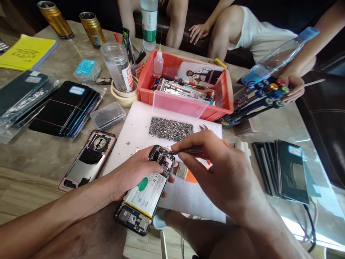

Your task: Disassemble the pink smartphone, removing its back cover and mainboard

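Note:
An opened phone [145, 190] with its white battery and bare circuit board showing rests at the front edge of a white mat [134, 126]. My left hand [132, 172] grips the phone along its left side. My right hand [215, 169] pinches thin metal tweezers [183, 151], and their tip touches the board at the phone's upper end. A pile of tiny screws [171, 128] lies on the mat just beyond.
A removed pink back cover [88, 158] lies left of the mat. Behind are a red parts bin [185, 86], a clear jar [118, 66], bottles and cans. Phone panel stacks [67, 108] lie left and right. Another person's hand [295, 86] holds screwdrivers at the right.

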The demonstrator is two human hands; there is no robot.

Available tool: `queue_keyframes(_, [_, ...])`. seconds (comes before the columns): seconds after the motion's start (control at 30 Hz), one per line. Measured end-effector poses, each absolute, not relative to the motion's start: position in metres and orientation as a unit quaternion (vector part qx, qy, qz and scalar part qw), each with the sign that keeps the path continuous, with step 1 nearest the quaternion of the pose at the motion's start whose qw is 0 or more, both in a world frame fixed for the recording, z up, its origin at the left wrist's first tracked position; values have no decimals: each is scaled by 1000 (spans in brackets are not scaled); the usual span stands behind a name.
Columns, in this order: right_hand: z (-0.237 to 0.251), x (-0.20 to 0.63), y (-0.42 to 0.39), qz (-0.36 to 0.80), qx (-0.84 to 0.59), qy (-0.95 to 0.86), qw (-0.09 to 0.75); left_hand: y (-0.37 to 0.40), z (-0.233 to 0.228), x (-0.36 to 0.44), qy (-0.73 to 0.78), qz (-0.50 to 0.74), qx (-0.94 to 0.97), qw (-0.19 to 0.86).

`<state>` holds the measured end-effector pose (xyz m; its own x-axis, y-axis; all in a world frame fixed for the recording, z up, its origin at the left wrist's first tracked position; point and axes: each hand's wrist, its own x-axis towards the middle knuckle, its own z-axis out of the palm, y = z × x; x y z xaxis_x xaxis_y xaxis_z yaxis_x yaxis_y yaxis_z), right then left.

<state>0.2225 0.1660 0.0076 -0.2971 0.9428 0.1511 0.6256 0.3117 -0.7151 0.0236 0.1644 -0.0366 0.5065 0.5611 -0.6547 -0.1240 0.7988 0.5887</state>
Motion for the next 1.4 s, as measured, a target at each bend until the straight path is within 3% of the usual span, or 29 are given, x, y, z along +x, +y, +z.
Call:
queue_keyframes(0.3, [3, 208, 163, 125, -633, -713, 274, 165, -34, 24, 425, 230, 251, 839])
queue_keyframes(1.23, [-6, 219, 159, 293, -530, -741, 290, 167, -38, 23, 438, 223, 235, 838])
queue_keyframes(1.4, [-2, 208, 159, 258, -552, -729, 312, 166, -39, 23, 444, 228, 251, 829])
